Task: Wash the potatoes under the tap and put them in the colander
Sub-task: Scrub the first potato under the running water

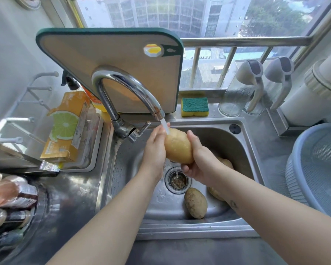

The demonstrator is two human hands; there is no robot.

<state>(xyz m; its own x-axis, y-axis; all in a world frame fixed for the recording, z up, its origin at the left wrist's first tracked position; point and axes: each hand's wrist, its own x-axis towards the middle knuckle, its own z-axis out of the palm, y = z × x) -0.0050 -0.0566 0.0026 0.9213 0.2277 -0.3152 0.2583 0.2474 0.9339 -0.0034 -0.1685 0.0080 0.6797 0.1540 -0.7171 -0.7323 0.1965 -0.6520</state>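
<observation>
1. Yellow-skinned and wet, the held potato sits between the two hands over the middle of the sink, its upper end right under the water stream from the tap.
2. The right hand cups the lower end, fingers curled beneath and thumb laid up the right side. The left hand lies against the left side with fairly straight fingers, pressing on it, not gripping it.
3. Below the hands is the drain strainer. A loose potato with dull skin lies on the sink floor just beside it, towards the front edge. At least one more is partly hidden under the right forearm.
4. The colander stands on the tabletop past the right edge of the sink, well apart from the hands. No potato shows in the part of it in view.
5. What could go wrong, as I judge it:
   - Only one hand truly holds the slick potato, so a hard rub from the left could squirt it out into the sink.
   - Carrying it to the colander means crossing the sink's right rim; a dripping, loose hold could drop it on the tabletop.
   - Water striking the rounded top may splash onto the back ledge.
</observation>
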